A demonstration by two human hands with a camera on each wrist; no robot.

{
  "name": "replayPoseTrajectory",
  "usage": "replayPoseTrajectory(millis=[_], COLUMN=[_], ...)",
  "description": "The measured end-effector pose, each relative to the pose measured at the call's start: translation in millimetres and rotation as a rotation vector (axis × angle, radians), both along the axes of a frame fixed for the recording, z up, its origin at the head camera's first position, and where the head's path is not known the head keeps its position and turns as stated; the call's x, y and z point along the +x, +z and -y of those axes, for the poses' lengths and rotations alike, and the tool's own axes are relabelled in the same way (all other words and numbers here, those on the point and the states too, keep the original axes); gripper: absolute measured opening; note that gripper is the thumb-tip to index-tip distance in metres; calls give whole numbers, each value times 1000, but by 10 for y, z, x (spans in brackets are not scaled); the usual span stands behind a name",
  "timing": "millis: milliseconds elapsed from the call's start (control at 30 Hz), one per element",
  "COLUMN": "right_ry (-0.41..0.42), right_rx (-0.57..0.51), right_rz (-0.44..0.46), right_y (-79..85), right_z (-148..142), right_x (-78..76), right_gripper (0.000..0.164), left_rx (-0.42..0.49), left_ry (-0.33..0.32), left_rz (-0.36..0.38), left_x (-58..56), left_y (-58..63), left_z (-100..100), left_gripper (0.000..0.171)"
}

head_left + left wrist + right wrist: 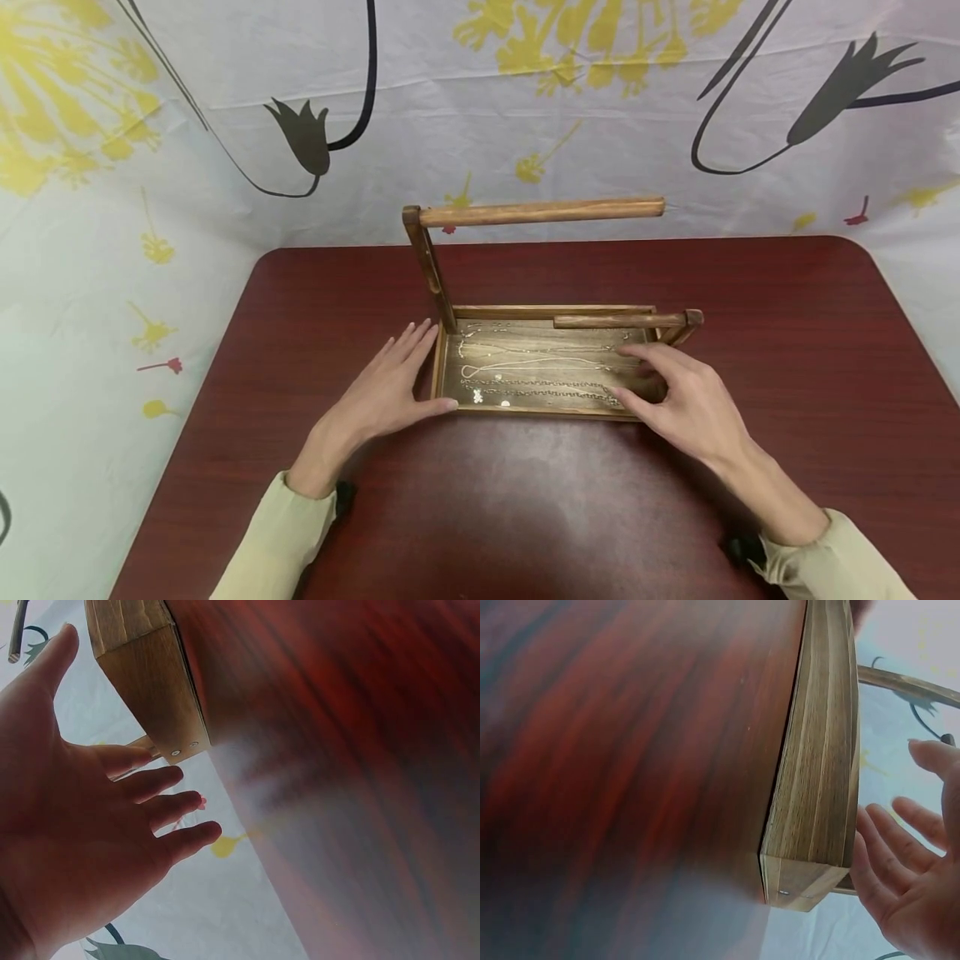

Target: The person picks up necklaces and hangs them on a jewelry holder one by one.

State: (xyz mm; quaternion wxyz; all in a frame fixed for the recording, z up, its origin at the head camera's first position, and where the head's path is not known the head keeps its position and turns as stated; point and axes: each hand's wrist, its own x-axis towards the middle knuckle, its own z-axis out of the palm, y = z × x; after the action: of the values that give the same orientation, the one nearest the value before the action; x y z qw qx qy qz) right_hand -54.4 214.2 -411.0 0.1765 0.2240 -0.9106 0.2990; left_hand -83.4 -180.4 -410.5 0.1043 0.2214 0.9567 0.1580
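A wooden jewelry stand (540, 412) with a shallow tray base sits on the table. Several thin necklaces (536, 363) run lengthwise across its tray floor, with small flower-shaped pieces (477, 396) near the front left corner. My left hand (386, 387) lies at the tray's left end, fingers straight along the outer side and thumb at the front corner. In the left wrist view that palm faces the stand's wooden end (154, 694). Over the tray's right end hovers my right hand (693, 400), its fingers loosely bent and spread. The right wrist view shows no item in its fingers.
From the stand's left rises a tall post with a long bar (540, 212); a lower bar (622, 320) extends from its right post. The dark red table (510, 500) spreads around it. A patterned cloth (480, 125) hangs behind.
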Motion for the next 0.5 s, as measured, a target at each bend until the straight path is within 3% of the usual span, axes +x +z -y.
replayPoseTrajectory(millis=[300, 500], right_ry=[-9, -2], right_rx=[-64, -76], right_rz=[126, 157], right_y=[-19, -34], right_z=[46, 66], right_x=[-31, -56], right_gripper=[45, 42], left_rx=[14, 39], left_ry=[-35, -41], left_rz=[8, 3], left_x=[-37, -54], left_y=[11, 35], left_z=[-28, -38], left_gripper=[109, 109])
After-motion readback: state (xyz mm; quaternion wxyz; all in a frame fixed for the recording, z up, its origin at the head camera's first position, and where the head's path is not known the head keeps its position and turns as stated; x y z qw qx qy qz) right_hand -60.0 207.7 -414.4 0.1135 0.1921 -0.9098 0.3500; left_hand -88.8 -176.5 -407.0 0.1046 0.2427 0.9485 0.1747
